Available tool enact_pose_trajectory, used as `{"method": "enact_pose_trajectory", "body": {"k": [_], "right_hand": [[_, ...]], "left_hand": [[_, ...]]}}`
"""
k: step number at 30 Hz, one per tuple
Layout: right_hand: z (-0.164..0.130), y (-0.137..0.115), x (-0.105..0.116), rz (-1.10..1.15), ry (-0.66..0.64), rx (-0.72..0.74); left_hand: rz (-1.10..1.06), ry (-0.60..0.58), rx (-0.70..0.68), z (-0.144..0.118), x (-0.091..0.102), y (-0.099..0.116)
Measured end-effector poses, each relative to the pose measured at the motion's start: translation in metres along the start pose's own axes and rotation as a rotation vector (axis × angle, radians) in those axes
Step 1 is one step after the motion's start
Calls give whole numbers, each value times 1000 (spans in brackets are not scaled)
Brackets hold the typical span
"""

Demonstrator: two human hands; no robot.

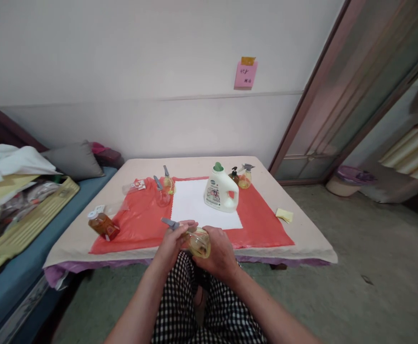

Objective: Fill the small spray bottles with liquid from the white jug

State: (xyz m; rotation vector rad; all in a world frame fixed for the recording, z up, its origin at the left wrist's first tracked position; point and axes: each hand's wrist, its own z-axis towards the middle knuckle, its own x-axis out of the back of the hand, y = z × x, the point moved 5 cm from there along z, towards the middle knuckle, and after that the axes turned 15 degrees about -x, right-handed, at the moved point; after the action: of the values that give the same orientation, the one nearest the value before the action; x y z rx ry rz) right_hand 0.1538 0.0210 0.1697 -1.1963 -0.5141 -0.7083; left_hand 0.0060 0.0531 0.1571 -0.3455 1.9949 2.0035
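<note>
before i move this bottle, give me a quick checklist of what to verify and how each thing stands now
1. Left hand at the bottle, by its grey top: ok.
2. Right hand on the bottle's body: ok.
3. Bottle upright: not ok, it is tilted with the top toward the left.
4. Jug standing on the white sheet, apart from both hands: ok.
5. Bottle's fill level: cannot tell.
</note>
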Motion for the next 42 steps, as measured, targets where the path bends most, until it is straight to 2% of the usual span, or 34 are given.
{"method": "enact_pose_trajectory", "body": {"k": [5, 11, 16, 22, 25, 28, 31, 34, 36, 39, 42], "right_hand": [[-2, -3, 2, -33, 15, 43], [-1, -1, 2, -24, -4, 29], [1, -4, 3, -19, -5, 51], [0, 0, 0, 33, -10, -6], [1, 6, -3, 212, -86, -88], [3, 16, -10, 564, -317, -271], [1, 19, -16, 930, -531, -450], [-4, 12, -21, 1247, -709, -521], [-8, 4, -24, 1398, -811, -523], [-9, 0, -33, 1477, -820, -559], [-10, 7, -42, 1388, -723, -635]], "left_hand": [[-25, -23, 89, -1, 2, -3], [-131, -59, 171, 2, 3, -7], [-106, -47, 167, 3, 0, -6], [-87, -28, 142, 3, 0, -15], [-87, -48, 87, 5, -2, -13], [-91, -52, 16, 5, -8, -5], [-104, -67, 17, 2, -16, 2], [-127, -80, 30, -3, -24, 4], [-156, -22, -11, -6, -25, 2], [-183, 133, -95, -10, -21, -3], [-140, 249, -162, -11, -13, -6]]}}
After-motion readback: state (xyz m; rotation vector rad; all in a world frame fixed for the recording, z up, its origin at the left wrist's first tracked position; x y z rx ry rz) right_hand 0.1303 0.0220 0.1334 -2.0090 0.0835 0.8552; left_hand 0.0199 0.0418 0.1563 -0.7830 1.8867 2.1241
